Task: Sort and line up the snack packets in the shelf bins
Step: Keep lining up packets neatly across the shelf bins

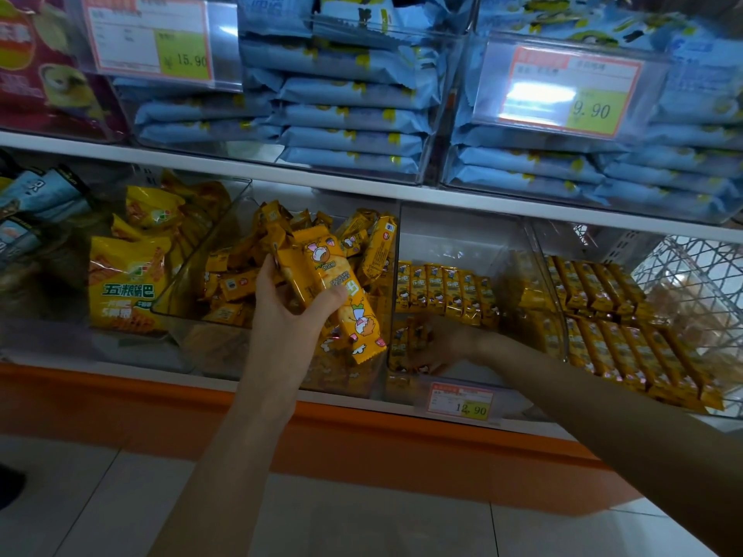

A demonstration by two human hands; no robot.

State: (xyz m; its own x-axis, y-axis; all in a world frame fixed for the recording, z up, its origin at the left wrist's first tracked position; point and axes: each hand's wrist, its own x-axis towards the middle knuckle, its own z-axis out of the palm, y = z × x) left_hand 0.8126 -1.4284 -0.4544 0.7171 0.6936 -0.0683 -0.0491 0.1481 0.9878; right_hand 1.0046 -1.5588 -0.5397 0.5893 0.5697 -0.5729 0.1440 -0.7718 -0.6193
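Low in the frame lie pale floor tiles (362, 516) and the orange base (120, 404) of the shelf. Just above, in the middle, the left hand (289, 315) grips a few long yellow snack packets with cartoon pictures (341, 283) — thumb across the front, fingers curled behind. It holds them up in front of a clear plastic bin (189, 283), where more yellow packets (233, 281) lie in a messy heap. Right of centre, the right hand (438, 347) is down inside the next clear bin (450, 239), above a white-and-orange price tag (460, 400). The plastic blurs it, so I cannot tell if it holds anything. Behind that hand, small yellow packets (442, 291) stand in a neat row. Up top, flat blue packets (349, 114) sit stacked in clear bins.
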